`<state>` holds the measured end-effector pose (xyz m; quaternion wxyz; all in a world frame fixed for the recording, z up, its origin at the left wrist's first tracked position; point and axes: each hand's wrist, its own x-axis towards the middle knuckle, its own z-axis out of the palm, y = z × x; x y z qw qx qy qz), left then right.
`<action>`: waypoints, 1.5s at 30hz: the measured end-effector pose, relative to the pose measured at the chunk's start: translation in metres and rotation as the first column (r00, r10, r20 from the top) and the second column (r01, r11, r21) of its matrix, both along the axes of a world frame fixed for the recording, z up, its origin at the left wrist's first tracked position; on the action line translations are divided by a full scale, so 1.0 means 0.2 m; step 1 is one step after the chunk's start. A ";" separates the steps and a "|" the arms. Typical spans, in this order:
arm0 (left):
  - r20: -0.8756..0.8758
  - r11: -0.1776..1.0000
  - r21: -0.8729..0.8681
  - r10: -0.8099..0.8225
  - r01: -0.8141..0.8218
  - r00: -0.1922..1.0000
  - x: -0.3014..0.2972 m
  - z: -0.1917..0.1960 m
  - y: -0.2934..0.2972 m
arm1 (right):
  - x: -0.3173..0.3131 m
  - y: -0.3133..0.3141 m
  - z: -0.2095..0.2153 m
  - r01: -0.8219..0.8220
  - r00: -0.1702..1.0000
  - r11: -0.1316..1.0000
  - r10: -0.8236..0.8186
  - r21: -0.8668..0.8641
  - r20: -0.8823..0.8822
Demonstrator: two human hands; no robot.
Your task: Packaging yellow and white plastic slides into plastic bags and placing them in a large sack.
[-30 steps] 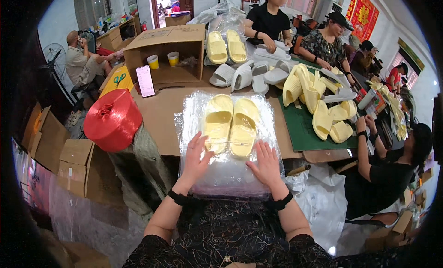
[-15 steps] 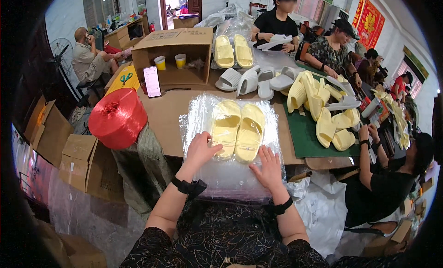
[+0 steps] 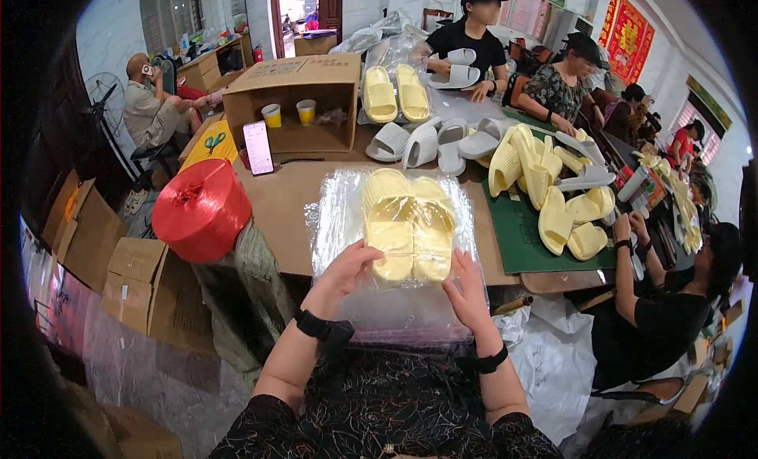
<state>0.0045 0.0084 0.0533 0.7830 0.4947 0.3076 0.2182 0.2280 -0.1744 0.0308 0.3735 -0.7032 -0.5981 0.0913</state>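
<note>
The left hand (image 3: 351, 271) is at the lower left of the yellow slippers (image 3: 392, 238), centre of the frame, fingers curled and thumb near; I cannot tell whether it pinches the film. The right hand (image 3: 470, 293) is at their lower right, fingers stretched along the side; whether it grips anything is also unclear. The pair lies side by side inside a clear bag (image 3: 413, 220), above a stack of clear bags (image 3: 395, 315) reaching toward the bottom centre.

The step in hand looks like squaring up or picking up the filled bag by its near end. The next move seems to call for a firm hold at both near corners, with the pair kept together and the loose film drawn in, and care not to drag the bags underneath along.

Further out, the brown tabletop (image 3: 284, 210) holds a phone (image 3: 257, 148) left of centre, beside an open cardboard box (image 3: 355, 103). A red twine roll (image 3: 201, 210) is at the left. Another yellow pair (image 3: 380, 95) rests upper centre, grey slippers (image 3: 422, 144) below it. To the right, loose yellow slippers (image 3: 556, 222) lie on a green mat (image 3: 513, 253). A co-worker in black (image 3: 482, 44) handles grey slippers at the top.
</note>
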 end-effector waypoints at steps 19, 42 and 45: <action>0.392 0.987 -0.160 0.089 -0.027 0.916 -0.10 0.09 -0.36 | -0.33 0.05 0.17 0.165 0.843 0.973 -0.052 0.164 -0.536; -0.726 0.916 0.100 0.334 -0.388 0.602 -2.39 -0.21 -0.37 | -0.11 0.07 -0.08 -0.069 0.971 0.997 0.062 0.026 0.232; -0.726 0.927 0.042 0.285 -0.374 0.626 -2.17 -0.45 -0.27 | -0.12 0.05 -0.06 -0.066 0.976 0.997 0.059 0.026 0.210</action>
